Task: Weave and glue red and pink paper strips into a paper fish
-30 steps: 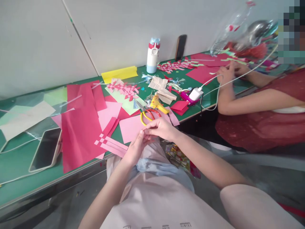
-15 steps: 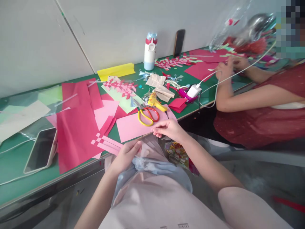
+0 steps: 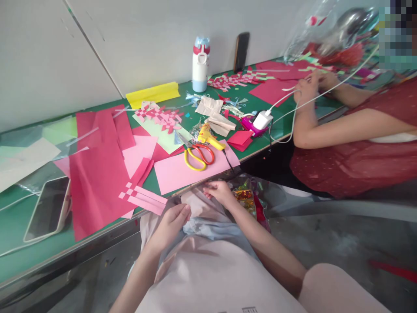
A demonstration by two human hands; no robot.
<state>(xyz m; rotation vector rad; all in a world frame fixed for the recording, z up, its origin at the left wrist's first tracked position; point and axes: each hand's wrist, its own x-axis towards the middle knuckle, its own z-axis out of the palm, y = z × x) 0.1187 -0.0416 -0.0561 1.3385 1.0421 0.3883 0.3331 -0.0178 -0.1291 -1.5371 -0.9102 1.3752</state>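
Observation:
My left hand (image 3: 176, 219) is closed above my lap, thumb pressed on curled fingers; anything between them is hidden. Just beyond it, a partly woven piece of pink and red paper strips (image 3: 143, 198) lies at the table's front edge, its loose ends reaching towards the hand. My right hand (image 3: 219, 192) hangs just below the table edge with fingertips pinched together; I cannot make out anything in them. Above it are a pink paper sheet (image 3: 172, 176), scissors (image 3: 195, 156) with yellow and red handles, and a yellow glue gun (image 3: 210, 137).
Red paper sheets (image 3: 97, 191) and a phone (image 3: 48, 208) lie to the left. Behind stand a bottle (image 3: 200, 69) and another phone (image 3: 241, 52). A white charger (image 3: 262, 120) trails cables rightwards. A co-worker's hands (image 3: 309, 87) handle paper at the right.
My right hand has moved down, from the pink sheet's edge to below the table edge. My left hand now shows apart from the strips' ends. The view has shifted slightly.

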